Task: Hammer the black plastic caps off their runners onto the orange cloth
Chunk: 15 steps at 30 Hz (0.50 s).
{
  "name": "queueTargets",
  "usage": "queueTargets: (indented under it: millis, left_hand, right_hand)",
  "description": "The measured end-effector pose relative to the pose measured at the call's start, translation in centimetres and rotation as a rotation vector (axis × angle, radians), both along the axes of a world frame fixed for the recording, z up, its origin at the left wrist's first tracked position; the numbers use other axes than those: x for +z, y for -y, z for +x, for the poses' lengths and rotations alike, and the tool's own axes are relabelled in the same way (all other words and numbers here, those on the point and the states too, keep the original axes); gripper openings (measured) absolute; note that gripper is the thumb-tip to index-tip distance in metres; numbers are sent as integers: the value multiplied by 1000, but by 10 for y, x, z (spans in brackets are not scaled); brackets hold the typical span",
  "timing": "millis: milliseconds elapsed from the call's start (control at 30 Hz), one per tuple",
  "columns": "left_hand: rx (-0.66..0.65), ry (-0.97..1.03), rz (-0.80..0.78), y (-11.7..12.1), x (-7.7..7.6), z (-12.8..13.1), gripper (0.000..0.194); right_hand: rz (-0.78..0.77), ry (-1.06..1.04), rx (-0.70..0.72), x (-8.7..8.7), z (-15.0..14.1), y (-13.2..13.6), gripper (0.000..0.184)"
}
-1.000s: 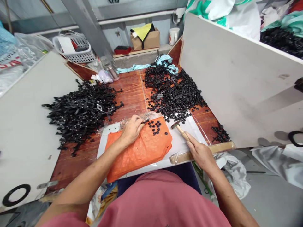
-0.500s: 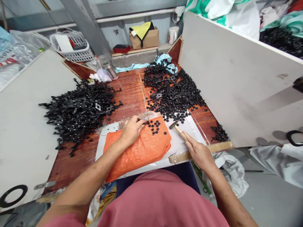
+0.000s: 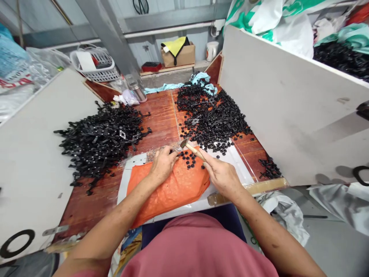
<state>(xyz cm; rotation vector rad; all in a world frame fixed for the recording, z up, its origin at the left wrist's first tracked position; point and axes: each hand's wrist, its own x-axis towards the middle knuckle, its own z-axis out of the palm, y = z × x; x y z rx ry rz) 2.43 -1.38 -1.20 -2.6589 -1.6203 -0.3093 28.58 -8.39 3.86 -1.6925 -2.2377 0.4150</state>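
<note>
My right hand (image 3: 223,173) is closed round the wooden handle of a small hammer (image 3: 194,150). The hammer's head is raised just beyond the fingertips of my left hand (image 3: 165,163). Those fingers are bent together at the far edge of an orange cloth pad (image 3: 167,192); a small dark part seems to be pinched there, mostly hidden. Several small round black pieces (image 3: 188,159) lie on the pad to the right of my left fingers. Beneath the pad is a white board (image 3: 243,163).
Black parts are heaped at the left (image 3: 100,140), and another black heap (image 3: 215,115) lies at the back right. Grey panels (image 3: 288,107) wall in both sides. A metal flask (image 3: 138,92), a white basket (image 3: 95,65), a cardboard box (image 3: 181,55) and a mug (image 3: 212,51) stand behind.
My right hand has brought the hammer leftward, from beside the pad to over its far edge by my left fingers. My left hand stays at about the same spot.
</note>
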Motion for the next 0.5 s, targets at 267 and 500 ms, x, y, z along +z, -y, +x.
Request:
queueTargets:
  millis: [267, 500]
  left_hand:
    - [-8, 139, 2, 2, -8, -2, 22]
    - [-21, 112, -79, 0, -1, 3, 29]
  right_hand:
    - [0, 156, -3, -2, -6, -5, 58]
    - [-129, 277, 88, 5, -12, -13, 55]
